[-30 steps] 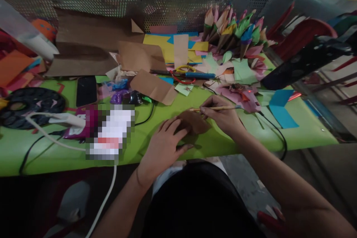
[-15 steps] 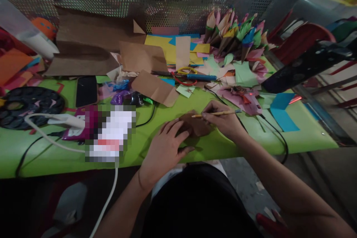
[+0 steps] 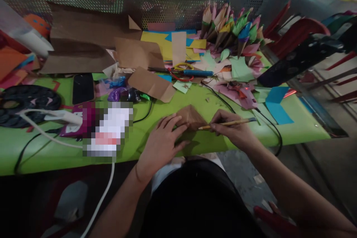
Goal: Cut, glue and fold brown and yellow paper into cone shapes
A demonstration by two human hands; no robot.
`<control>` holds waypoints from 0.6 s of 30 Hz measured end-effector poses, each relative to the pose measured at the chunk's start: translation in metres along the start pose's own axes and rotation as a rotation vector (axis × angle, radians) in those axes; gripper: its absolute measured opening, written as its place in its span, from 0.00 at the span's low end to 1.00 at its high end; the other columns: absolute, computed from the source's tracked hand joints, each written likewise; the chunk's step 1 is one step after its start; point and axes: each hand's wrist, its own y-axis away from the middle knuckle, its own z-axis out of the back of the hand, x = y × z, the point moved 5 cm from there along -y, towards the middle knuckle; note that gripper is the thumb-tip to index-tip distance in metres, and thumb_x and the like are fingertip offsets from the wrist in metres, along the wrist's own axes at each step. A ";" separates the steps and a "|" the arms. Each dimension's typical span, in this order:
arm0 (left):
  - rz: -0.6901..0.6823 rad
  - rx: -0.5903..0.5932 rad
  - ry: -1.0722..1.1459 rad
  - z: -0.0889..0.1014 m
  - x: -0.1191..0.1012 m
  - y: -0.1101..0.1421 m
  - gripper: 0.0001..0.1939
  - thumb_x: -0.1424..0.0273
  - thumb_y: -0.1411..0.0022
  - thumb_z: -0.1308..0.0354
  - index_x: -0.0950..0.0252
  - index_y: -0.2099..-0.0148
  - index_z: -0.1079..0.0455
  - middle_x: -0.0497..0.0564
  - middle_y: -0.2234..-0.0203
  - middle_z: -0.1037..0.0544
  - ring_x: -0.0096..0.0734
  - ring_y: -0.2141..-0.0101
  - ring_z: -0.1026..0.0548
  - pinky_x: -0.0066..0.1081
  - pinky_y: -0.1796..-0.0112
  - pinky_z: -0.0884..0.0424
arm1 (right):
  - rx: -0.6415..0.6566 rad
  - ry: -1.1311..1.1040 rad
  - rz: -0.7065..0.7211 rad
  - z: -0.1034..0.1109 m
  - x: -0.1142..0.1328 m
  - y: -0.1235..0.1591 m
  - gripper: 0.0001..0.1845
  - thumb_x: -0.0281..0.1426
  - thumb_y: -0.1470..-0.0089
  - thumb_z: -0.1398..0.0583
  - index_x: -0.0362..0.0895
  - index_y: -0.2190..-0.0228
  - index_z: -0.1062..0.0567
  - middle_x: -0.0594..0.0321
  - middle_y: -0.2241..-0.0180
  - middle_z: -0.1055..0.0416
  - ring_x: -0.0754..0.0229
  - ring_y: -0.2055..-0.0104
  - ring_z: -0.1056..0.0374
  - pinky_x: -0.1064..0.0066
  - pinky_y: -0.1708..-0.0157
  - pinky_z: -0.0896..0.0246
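A small piece of brown paper lies on the green table in front of me. My left hand rests on its left side, fingers spread and lying flat. In my right hand is a pencil, pinched between thumb and fingers. The pencil's tip points left, at the right corner of the brown paper; whether it touches I cannot tell. Some of the paper's left edge is hidden under my left fingers.
Left of my hands lie a blurred-out phone-like device with a white cable and a dark phone. Behind are brown paper sheets, scissors with yellow handles and a glue gun. Paper cones stand at the back right.
My right hand with the pencil has moved right and slightly down, from over the brown paper to its right corner. More of the paper now shows. My left hand stays on it.
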 end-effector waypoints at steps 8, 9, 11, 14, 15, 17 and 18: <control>-0.002 -0.006 0.011 0.000 0.000 0.000 0.24 0.56 0.32 0.43 0.59 0.39 0.32 0.57 0.41 0.30 0.48 0.38 0.34 0.51 0.39 0.35 | -0.098 -0.103 0.114 -0.014 0.013 -0.034 0.08 0.34 0.50 0.35 0.45 0.75 0.29 0.66 0.77 0.30 0.62 0.76 0.33 0.69 0.75 0.38; -0.003 -0.013 0.013 0.000 0.000 0.000 0.23 0.56 0.32 0.43 0.59 0.39 0.32 0.57 0.41 0.29 0.48 0.38 0.34 0.51 0.39 0.35 | -0.098 -0.093 0.111 -0.018 0.013 -0.040 0.09 0.35 0.51 0.36 0.45 0.75 0.29 0.66 0.78 0.29 0.62 0.76 0.33 0.70 0.75 0.38; -0.005 -0.025 0.020 0.000 0.000 0.001 0.22 0.56 0.33 0.42 0.60 0.41 0.31 0.58 0.42 0.29 0.49 0.38 0.34 0.52 0.40 0.35 | -0.089 -0.066 0.100 -0.024 0.012 -0.048 0.09 0.36 0.51 0.36 0.46 0.75 0.30 0.66 0.78 0.29 0.63 0.76 0.34 0.70 0.76 0.38; -0.005 -0.031 0.026 0.000 0.000 0.001 0.20 0.58 0.33 0.40 0.61 0.43 0.30 0.59 0.42 0.29 0.49 0.37 0.35 0.52 0.40 0.35 | -0.080 -0.054 0.075 -0.028 0.008 -0.054 0.10 0.37 0.52 0.37 0.46 0.75 0.30 0.66 0.79 0.28 0.63 0.76 0.33 0.70 0.75 0.38; -0.005 -0.028 0.027 0.000 0.000 0.001 0.20 0.59 0.34 0.40 0.61 0.43 0.30 0.59 0.41 0.29 0.49 0.37 0.35 0.52 0.40 0.35 | -0.082 -0.058 0.065 -0.028 0.006 -0.055 0.10 0.38 0.52 0.37 0.46 0.76 0.30 0.66 0.78 0.28 0.62 0.76 0.33 0.70 0.75 0.38; -0.006 -0.021 0.031 0.000 0.000 0.001 0.21 0.60 0.34 0.39 0.61 0.43 0.30 0.59 0.41 0.29 0.49 0.37 0.35 0.52 0.39 0.35 | -0.082 -0.056 0.053 -0.028 0.005 -0.055 0.09 0.37 0.52 0.37 0.46 0.75 0.30 0.66 0.78 0.28 0.62 0.76 0.33 0.70 0.75 0.37; -0.006 -0.019 0.032 0.000 0.000 0.001 0.21 0.60 0.34 0.39 0.61 0.42 0.30 0.59 0.41 0.30 0.49 0.37 0.35 0.52 0.39 0.35 | -0.079 -0.048 0.051 -0.028 0.005 -0.055 0.09 0.37 0.52 0.37 0.46 0.75 0.30 0.66 0.78 0.28 0.62 0.76 0.33 0.70 0.75 0.38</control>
